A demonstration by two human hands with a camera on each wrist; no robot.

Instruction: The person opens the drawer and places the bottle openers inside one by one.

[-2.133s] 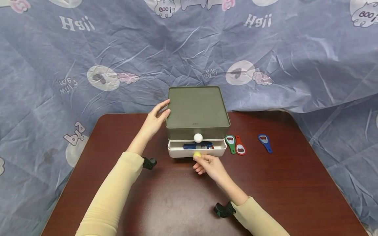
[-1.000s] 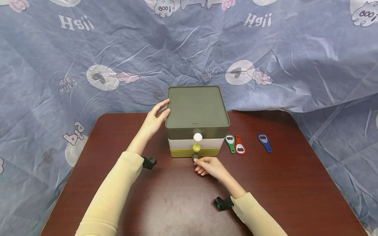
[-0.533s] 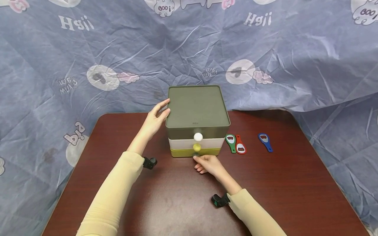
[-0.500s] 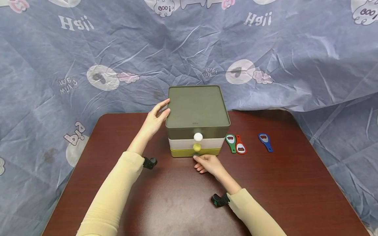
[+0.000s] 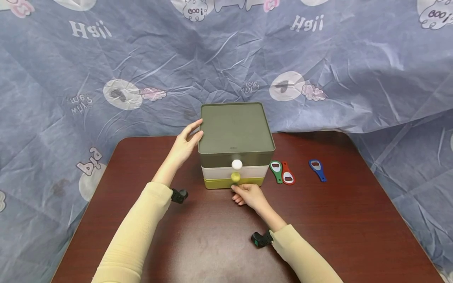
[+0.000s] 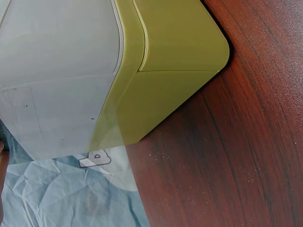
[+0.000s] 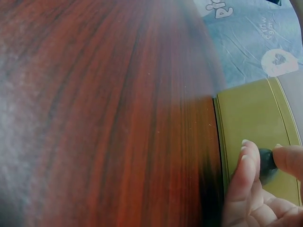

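A small three-tier drawer cabinet [image 5: 236, 127] stands at the back middle of the table, all its drawers closed. Its top tier is grey-green with a white knob [image 5: 236, 164], the middle one white with a yellow-green knob [image 5: 235, 177]. Olive-yellow is the bottom drawer [image 7: 253, 111], which has a dark green knob [image 7: 268, 166]. My right hand [image 5: 249, 195] pinches that dark knob between thumb and fingers. With fingers spread and fairly straight, my left hand [image 5: 185, 146] touches the cabinet's upper left side.
Close to the cabinet's right side lie a green bottle opener [image 5: 276, 171] and a red bottle opener [image 5: 288, 173]. A blue bottle opener [image 5: 317, 169] lies farther right. A blue printed cloth [image 5: 226, 59] hangs behind the table.
The white middle drawer, earlier pulled out with bottle openers inside, is now closed. My right hand went from the yellow-green knob down to the dark one and slightly forward. My left hand stayed.
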